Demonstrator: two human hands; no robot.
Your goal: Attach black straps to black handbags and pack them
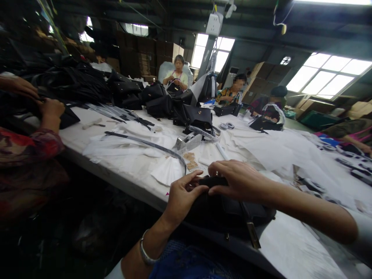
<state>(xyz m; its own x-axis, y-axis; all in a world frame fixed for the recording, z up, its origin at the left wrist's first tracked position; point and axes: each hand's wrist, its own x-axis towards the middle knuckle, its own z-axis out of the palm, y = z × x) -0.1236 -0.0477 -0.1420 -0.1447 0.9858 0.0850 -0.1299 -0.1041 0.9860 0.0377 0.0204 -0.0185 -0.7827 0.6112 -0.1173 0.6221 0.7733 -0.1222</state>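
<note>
"Where do we have the black bag [215, 213]?"

"Close in front of us, at the near edge of the counter [74, 137], with both our hands at its top."

"And how is our grip?"

"Narrow on both sides. Our left hand [181, 197] pinches the bag's upper edge between thumb and fingers, and our right hand [240, 180] reaches across and holds that edge just beside it. The fingers hide exactly what lies between them."

"What do we see hanging off the bag?"

"A strap with a metal buckle [253, 234], down the side facing us."

"And beyond our hands?"

"A long dark strip [145, 141] curves over crumpled white paper [165, 170]. Farther back, we have a heap of other bags [158, 100]."

"Are we alone?"

"No, a person in a red patterned sleeve [31, 145] handles dark material on our left, and another in a light yellow top [183, 78] sits across the counter, holding a bag."
</note>
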